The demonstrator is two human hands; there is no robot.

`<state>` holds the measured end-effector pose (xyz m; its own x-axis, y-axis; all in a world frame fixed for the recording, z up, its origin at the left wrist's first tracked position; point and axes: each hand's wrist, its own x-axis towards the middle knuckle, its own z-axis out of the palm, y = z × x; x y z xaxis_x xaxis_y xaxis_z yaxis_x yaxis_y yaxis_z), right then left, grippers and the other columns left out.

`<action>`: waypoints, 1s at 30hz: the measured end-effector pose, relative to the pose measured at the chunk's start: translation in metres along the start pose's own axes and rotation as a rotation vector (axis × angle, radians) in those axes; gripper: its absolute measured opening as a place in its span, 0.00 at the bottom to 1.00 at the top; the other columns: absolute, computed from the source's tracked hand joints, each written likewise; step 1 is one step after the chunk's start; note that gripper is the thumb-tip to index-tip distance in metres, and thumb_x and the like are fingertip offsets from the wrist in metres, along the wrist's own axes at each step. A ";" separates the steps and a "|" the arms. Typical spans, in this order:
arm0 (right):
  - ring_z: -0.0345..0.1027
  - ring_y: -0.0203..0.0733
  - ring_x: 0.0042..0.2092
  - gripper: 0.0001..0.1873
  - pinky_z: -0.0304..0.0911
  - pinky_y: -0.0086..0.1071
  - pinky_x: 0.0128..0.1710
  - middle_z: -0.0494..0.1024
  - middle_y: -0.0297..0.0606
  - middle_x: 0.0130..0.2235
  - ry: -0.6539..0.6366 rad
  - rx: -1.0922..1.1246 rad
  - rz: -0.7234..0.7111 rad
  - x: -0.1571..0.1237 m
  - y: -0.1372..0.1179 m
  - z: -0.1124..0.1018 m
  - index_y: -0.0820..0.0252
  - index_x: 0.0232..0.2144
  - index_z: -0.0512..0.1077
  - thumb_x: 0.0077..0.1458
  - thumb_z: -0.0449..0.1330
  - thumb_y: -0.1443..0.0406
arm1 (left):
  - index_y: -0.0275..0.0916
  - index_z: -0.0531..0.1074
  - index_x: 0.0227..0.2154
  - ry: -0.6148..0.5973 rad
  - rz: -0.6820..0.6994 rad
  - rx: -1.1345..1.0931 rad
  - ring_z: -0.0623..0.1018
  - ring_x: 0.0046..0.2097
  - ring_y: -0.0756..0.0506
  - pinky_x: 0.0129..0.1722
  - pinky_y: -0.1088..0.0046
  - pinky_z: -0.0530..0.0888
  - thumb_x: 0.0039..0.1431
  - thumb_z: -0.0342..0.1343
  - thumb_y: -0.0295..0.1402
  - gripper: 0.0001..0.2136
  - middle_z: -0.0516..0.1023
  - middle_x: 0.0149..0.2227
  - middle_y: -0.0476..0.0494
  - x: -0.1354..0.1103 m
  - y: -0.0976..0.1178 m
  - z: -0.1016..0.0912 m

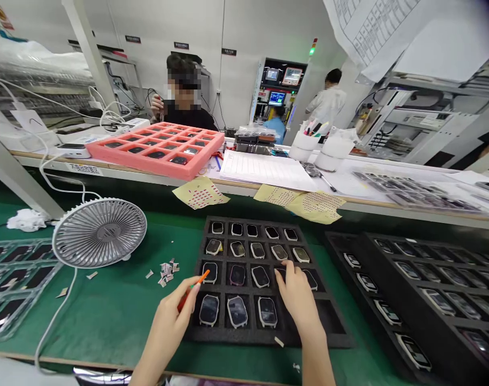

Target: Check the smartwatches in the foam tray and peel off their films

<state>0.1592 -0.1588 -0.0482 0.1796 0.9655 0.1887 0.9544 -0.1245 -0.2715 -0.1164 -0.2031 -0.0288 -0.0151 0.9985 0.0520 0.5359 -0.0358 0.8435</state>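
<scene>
My left hand (176, 311) is closed around a thin orange stick-like tool (204, 276), its tip pointing up and right over the left edge of a black foam tray (244, 336). Square smartwatch bodies without straps sit in the tray's pockets, such as one dark-screened watch (237, 311) in the near row. My right hand (296, 292) reaches into the third row from the back, thumb and fingers closed about a smartwatch (280, 274) that they mostly cover. Its pocket neighbour, another watch (310, 280), shows beside the fingers. Two near-right pockets hold no watch.
More black trays of watches (441, 300) stand at right. A round fan (99, 231), small paper tabs (168, 272) and clear trays (15, 289) lie left. Above, a shelf carries a pink foam tray (156, 147), paper sheets (264, 169) and pen cups (303, 145). People are beyond.
</scene>
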 end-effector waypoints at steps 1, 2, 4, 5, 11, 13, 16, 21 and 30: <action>0.70 0.57 0.40 0.13 0.64 0.40 0.36 0.74 0.52 0.37 -0.012 0.030 0.004 0.000 0.000 -0.002 0.65 0.43 0.65 0.60 0.47 0.63 | 0.39 0.71 0.47 -0.016 -0.001 -0.014 0.63 0.21 0.50 0.21 0.78 0.59 0.63 0.41 0.47 0.22 0.62 0.19 0.54 -0.001 0.001 0.001; 0.70 0.57 0.41 0.13 0.64 0.40 0.36 0.75 0.52 0.38 -0.030 0.066 0.004 0.001 0.000 -0.003 0.65 0.43 0.64 0.60 0.47 0.63 | 0.39 0.71 0.47 -0.032 0.000 -0.029 0.63 0.21 0.50 0.21 0.78 0.58 0.63 0.42 0.47 0.21 0.62 0.19 0.54 -0.002 0.002 0.001; 0.72 0.55 0.38 0.13 0.63 0.41 0.38 0.76 0.48 0.34 -0.085 0.141 -0.002 0.002 0.002 -0.005 0.64 0.43 0.63 0.60 0.46 0.63 | 0.39 0.72 0.46 -0.066 0.009 -0.060 0.63 0.22 0.50 0.22 0.78 0.58 0.63 0.42 0.47 0.21 0.62 0.20 0.53 -0.003 0.003 0.004; 0.72 0.54 0.35 0.12 0.62 0.42 0.38 0.75 0.45 0.30 -0.113 0.178 -0.006 0.002 0.003 -0.005 0.63 0.43 0.63 0.60 0.45 0.64 | 0.39 0.72 0.46 -0.084 0.017 -0.078 0.63 0.22 0.50 0.22 0.78 0.58 0.63 0.42 0.46 0.20 0.62 0.20 0.53 -0.003 0.004 0.006; 0.67 0.46 0.30 0.13 0.60 0.36 0.32 0.73 0.38 0.31 -0.010 0.634 0.097 -0.005 -0.001 -0.009 0.55 0.41 0.65 0.59 0.49 0.56 | 0.39 0.71 0.46 -0.222 0.033 -0.219 0.62 0.24 0.51 0.24 0.78 0.58 0.64 0.43 0.45 0.19 0.61 0.20 0.53 -0.005 0.015 0.019; 0.64 0.42 0.29 0.15 0.60 0.34 0.29 0.71 0.35 0.30 -0.010 0.960 0.149 -0.012 -0.013 -0.014 0.54 0.41 0.66 0.57 0.54 0.53 | 0.37 0.72 0.43 -0.306 0.032 -0.292 0.61 0.23 0.51 0.24 0.78 0.57 0.64 0.43 0.46 0.19 0.60 0.19 0.54 -0.006 0.023 0.025; 0.63 0.37 0.26 0.14 0.60 0.29 0.25 0.69 0.31 0.27 -0.200 1.528 0.163 -0.024 -0.039 -0.023 0.54 0.40 0.66 0.55 0.59 0.54 | 0.35 0.72 0.36 -0.408 0.036 -0.385 0.59 0.22 0.52 0.23 0.77 0.56 0.65 0.41 0.46 0.20 0.58 0.18 0.55 -0.007 0.036 0.035; 0.52 0.27 0.16 0.10 0.49 0.22 0.16 0.64 0.25 0.20 -0.424 1.914 0.226 -0.036 -0.074 -0.028 0.55 0.35 0.66 0.55 0.61 0.58 | 0.35 0.70 0.30 -0.427 0.021 -0.442 0.57 0.21 0.53 0.22 0.77 0.55 0.64 0.42 0.45 0.20 0.57 0.17 0.56 -0.007 0.052 0.046; 0.47 0.23 0.13 0.10 0.47 0.19 0.14 0.60 0.21 0.17 -0.474 1.978 0.198 -0.037 -0.078 -0.029 0.56 0.30 0.63 0.57 0.60 0.59 | 0.35 0.69 0.27 -0.444 0.028 -0.484 0.55 0.20 0.54 0.21 0.77 0.53 0.64 0.43 0.45 0.19 0.54 0.16 0.56 -0.008 0.053 0.046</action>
<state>0.0845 -0.1912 -0.0067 -0.1481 0.9851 -0.0870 -0.6318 -0.1619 -0.7580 -0.0486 -0.2111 -0.0089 0.3985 0.9152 -0.0604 0.0888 0.0271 0.9957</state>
